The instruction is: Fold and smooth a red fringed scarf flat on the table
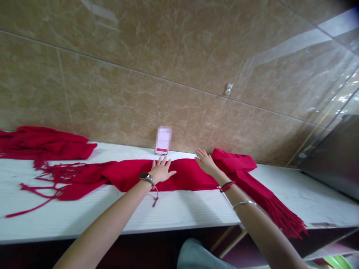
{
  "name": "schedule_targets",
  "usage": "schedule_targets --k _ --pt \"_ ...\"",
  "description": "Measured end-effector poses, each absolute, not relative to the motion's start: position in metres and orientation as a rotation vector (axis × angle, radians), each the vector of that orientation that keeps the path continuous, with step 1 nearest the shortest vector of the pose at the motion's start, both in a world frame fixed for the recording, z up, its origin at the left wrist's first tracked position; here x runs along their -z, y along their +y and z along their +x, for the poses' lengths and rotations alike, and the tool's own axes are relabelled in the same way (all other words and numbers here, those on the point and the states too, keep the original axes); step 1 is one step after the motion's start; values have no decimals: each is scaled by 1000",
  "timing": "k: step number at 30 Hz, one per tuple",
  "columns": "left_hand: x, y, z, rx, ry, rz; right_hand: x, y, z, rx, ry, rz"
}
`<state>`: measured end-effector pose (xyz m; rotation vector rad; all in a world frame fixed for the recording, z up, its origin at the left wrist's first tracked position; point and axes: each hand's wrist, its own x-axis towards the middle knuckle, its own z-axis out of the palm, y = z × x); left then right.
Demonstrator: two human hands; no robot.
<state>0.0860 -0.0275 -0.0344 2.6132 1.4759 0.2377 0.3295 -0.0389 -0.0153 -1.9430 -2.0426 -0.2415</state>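
A long red fringed scarf (185,173) lies spread across the white tabletop (174,209). Its left end is bunched, with loose tangled fringe; at the right, a fold lies near the wall and a fringed end slants toward the front edge. My left hand (160,172) rests on the middle of the scarf, palm down and fingers spread, with a watch on its wrist. Over the scarf's right part is my right hand (206,163), fingers stretched out toward the wall; whether it presses on the cloth I cannot tell. Neither hand grips anything.
A phone (162,141) with a lit screen leans on the tiled wall (179,97) behind the scarf. More red cloth (56,144) is heaped at the far left. A small white hook (228,89) is on the wall. A dark grey panel (333,149) stands at the right end.
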Motion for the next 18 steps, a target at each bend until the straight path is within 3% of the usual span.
schedule_targets --k 7,13,18 --pt "11 -35 -28 264 1922 2260 24 -49 199 -147 -2412 -1708" --pt "1 -34 -106 210 2043 2186 49 -49 141 -253 -2535 -1634" --pt "3 -35 -165 232 1920 2155 68 -40 133 -129 -2582 -1542"
